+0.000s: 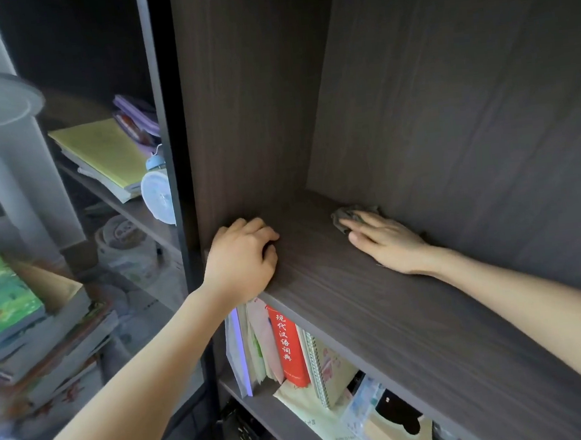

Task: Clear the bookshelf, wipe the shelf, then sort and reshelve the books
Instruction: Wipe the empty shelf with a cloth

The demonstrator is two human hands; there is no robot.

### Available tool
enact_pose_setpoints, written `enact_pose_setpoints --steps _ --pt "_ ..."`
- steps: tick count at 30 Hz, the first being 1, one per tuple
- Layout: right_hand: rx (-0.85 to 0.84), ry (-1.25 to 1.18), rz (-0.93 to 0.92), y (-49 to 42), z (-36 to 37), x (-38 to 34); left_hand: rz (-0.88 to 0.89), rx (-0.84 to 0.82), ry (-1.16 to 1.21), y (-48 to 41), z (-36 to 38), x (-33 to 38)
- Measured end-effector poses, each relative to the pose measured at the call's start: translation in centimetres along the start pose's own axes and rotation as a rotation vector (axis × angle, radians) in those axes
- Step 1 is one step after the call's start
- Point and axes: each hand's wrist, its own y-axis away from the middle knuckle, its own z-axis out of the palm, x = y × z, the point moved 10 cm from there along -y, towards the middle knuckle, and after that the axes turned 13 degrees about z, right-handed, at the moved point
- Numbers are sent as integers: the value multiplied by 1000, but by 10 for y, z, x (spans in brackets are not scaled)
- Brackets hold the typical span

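Left hand [241, 260] at front-left corner of dark wooden shelf [379, 310], right hand [387, 242] atop crumpled grey cloth [343, 216] near its back, upright books [289, 347] beneath.

Cloth [339, 219] mostly under right hand [387, 242]; blurry book stack [25, 316].
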Motion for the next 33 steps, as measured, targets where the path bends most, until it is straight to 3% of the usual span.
enact_pose_setpoints --steps 5,10,14,18,22,27,30,33 --pt "24 47 28 -60 2 -66 130 -68 55 -11 4 1" --pt "19 -161 36 -80 -1 -77 180 -18 148 -9 1 -3" --pt "-28 -167 -28 -56 1 -88 70 83 266 -4 -7 -14" --pt "-39 -122 -211 30 8 -88 -134 202 505 2 -10 -32" --pt "-18 -47 -324 146 21 -25 -15 -22 294 -5 2 -16" --pt "61 -37 233 179 7 117 102 -345 156 -6 25 1" --pt "-23 89 371 164 16 77 105 -478 128 -11 36 12" --pt "-34 62 191 153 19 -33 107 -564 114 -27 51 29"
